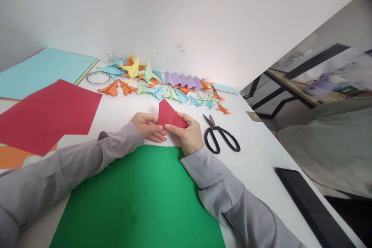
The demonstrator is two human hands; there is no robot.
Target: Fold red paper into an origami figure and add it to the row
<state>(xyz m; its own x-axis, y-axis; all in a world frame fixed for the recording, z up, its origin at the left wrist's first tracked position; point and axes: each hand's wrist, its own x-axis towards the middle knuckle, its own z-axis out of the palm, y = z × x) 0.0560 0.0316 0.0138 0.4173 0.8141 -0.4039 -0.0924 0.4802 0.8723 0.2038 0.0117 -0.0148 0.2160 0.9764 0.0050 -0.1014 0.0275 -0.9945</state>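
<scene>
A small folded piece of red paper (pixel 169 115) is held between both hands, its pointed top facing the wall. My left hand (pixel 149 127) pinches its lower left corner between thumb and fingers. On the other side, my right hand (pixel 188 131) grips the right edge, its thumb lying across the bottom of the paper and its fingers partly hidden behind. Below the hands a large green sheet (pixel 139 197) lies flat on the white table. Black-handled scissors (pixel 217 133) rest to the right of my right hand, blades slightly apart.
Folded paper figures (pixel 151 75) in several colours line the wall, beside a roll of tape (pixel 99 78). Large red sheets (pixel 64 112) and a blue sheet (pixel 49 71) lie at left, above orange paper (pixel 14 157). A long black object (pixel 310 205) lies near the right table edge.
</scene>
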